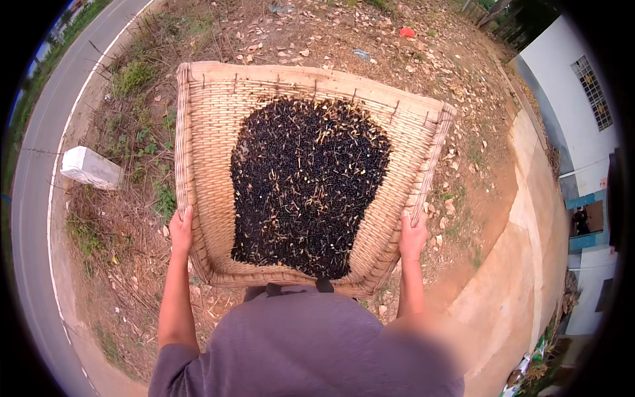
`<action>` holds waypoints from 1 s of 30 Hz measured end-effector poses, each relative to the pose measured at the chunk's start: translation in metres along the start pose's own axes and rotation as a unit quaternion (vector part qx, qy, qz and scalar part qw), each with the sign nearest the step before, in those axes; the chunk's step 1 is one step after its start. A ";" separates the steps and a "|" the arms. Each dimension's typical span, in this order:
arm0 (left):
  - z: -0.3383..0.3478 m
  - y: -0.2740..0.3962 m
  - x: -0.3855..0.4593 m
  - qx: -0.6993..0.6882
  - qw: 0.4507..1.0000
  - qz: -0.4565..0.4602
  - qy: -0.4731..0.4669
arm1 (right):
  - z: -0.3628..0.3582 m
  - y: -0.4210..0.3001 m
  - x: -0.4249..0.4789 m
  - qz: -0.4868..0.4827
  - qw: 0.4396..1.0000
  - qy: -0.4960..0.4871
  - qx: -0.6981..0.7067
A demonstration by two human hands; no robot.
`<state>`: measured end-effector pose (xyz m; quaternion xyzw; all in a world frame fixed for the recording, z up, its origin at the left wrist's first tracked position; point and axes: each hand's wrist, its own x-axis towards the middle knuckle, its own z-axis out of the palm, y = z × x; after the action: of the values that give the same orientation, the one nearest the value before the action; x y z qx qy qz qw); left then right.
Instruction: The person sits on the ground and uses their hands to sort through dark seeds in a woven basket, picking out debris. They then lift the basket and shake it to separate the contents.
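Observation:
A broad woven winnowing basket (213, 124) with a flat wooden far edge is held out in front of my body. My left hand (181, 232) grips its left rim, thumb on top. On the opposite side my right hand (413, 237) is closed on the right rim. A thick layer of small dark round seeds or berries (307, 183) covers the middle and near part of the weave, mixed with pale bits of stem and chaff. The fingers under the rim are hidden. The near edge of the basket is close to my waist.
Dry ground with fallen leaves and weeds lies below. A white post (92, 167) stands at the left beside a paved road (37, 188). To the right are a concrete path (501, 278) and a white building (560, 64). A red scrap (407, 32) lies beyond the basket.

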<state>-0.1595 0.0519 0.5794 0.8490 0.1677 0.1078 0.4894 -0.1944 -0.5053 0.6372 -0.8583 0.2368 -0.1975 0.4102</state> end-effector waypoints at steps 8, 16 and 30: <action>0.037 -0.023 0.016 0.021 0.999 0.017 -0.032 | 0.030 0.013 0.015 -0.020 0.999 -0.014 -0.022; 0.054 0.022 0.021 0.166 0.984 -0.004 -0.070 | 0.044 0.109 -0.001 0.068 0.996 -0.030 -0.045; 0.049 0.035 0.052 0.183 0.981 0.025 -0.063 | 0.057 0.113 0.000 0.075 0.997 0.034 -0.002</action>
<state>-0.0885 0.0171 0.5867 0.9332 0.1321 0.0337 0.3324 -0.1916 -0.5327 0.5142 -0.8317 0.3146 -0.1945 0.4141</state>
